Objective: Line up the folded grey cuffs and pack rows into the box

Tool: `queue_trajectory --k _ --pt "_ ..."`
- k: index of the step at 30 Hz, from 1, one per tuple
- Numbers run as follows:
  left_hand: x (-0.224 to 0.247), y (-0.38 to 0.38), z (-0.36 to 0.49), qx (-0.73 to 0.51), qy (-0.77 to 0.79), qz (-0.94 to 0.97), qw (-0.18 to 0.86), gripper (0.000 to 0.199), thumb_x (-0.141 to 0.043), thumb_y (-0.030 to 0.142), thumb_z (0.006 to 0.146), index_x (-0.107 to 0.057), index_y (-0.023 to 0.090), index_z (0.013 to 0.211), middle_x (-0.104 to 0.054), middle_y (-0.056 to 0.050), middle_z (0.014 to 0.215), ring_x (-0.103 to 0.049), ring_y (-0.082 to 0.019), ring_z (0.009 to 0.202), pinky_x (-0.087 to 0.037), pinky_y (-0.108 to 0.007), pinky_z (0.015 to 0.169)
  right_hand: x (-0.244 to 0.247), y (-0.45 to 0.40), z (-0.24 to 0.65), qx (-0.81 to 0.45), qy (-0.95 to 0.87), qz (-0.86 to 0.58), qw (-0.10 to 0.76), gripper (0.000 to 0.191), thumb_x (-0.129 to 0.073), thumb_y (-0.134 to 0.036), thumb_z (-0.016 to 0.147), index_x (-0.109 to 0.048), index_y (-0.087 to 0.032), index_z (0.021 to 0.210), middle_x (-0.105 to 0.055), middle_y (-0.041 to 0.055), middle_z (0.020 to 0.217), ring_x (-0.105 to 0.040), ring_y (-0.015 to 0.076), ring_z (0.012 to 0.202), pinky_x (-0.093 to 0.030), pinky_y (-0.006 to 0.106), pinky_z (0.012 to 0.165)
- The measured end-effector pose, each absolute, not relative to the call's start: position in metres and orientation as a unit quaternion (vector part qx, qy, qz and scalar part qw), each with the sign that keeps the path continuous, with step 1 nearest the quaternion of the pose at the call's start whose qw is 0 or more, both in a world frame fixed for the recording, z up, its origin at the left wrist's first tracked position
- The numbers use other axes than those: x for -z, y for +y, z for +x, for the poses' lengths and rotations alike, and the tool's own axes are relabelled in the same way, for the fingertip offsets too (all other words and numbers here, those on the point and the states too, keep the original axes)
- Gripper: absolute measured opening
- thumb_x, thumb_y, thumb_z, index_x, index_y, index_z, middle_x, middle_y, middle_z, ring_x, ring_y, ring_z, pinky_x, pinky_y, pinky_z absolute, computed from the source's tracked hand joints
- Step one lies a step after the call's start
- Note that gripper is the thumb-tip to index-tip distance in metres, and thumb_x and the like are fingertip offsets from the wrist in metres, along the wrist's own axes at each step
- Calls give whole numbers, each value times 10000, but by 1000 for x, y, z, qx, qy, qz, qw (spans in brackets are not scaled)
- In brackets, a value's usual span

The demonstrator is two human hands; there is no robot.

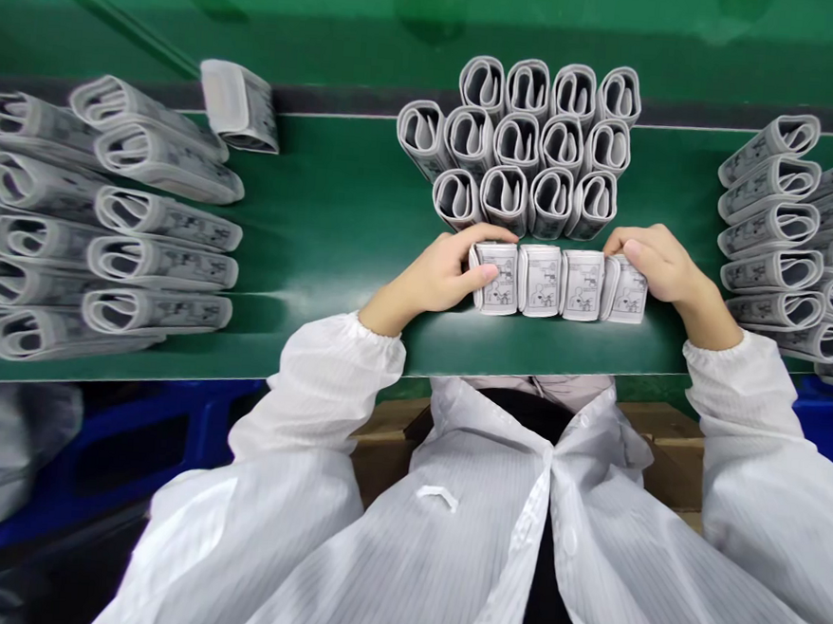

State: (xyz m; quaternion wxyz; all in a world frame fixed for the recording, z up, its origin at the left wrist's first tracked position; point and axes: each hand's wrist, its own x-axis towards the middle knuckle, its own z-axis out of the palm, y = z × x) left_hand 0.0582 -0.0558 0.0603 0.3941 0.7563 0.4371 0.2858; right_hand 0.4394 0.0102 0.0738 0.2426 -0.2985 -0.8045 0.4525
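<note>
Four rolled grey-and-white blood pressure cuffs (pixel 559 283) stand side by side in a row on the green conveyor belt (pixel 339 193), their printed diagrams facing me. My left hand (pixel 440 276) grips the leftmost cuff (pixel 497 280) at the row's left end. My right hand (pixel 658 267) rests its fingers over the rightmost cuff (pixel 626 291). Just beyond my hands, several more cuffs (pixel 532 149) stand on end in a tight block, their rolled openings upward. Neither hand touches that block.
Stacks of rolled cuffs (pixel 101 233) lie on their sides at the left, with more (pixel 785 233) at the right. One cuff (pixel 240 105) lies tilted at the belt's far edge. Blue crates (pixel 127 463) sit below the belt's near edge. White striped sleeves cover my arms.
</note>
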Motion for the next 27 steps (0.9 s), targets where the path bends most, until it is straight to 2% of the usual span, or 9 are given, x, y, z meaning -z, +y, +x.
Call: queue_trajectory --k 8,16,22,27 --pt "-60 -55 59 -289 436 756 394 860 -587 886 1010 -783 174 1451 -869 -134 1206 -758 -227 856 -568 -333 762 -75 11 439 -446 -810 -299 236 637 -481 -758 1175 -691 -231 886 -656 -10 744 -535 152 656 -393 342 648" --pt "-62 -55 60 -288 442 750 399 879 -567 912 994 -779 177 1428 -868 -129 1201 -745 -228 849 -578 -341 774 -77 11 435 -430 -811 -318 238 735 -509 -901 1095 -663 -240 816 -606 -19 679 -503 148 612 -359 335 606" --pt "-60 -55 58 -292 447 742 404 869 -569 906 995 -783 181 1424 -871 -128 1199 -753 -241 886 -588 -350 798 -76 11 436 -430 -811 -321 235 736 -490 -892 1103 -682 -235 831 -635 -3 708 -523 155 627 -373 339 627" --pt "-59 -55 58 -295 445 747 395 869 -569 899 1000 -788 173 1423 -870 -137 1220 -766 -250 915 -587 -353 808 -69 12 440 -425 -816 -310 237 703 -539 -859 1104 -710 -219 870 -620 -17 689 -493 144 621 -333 327 622"
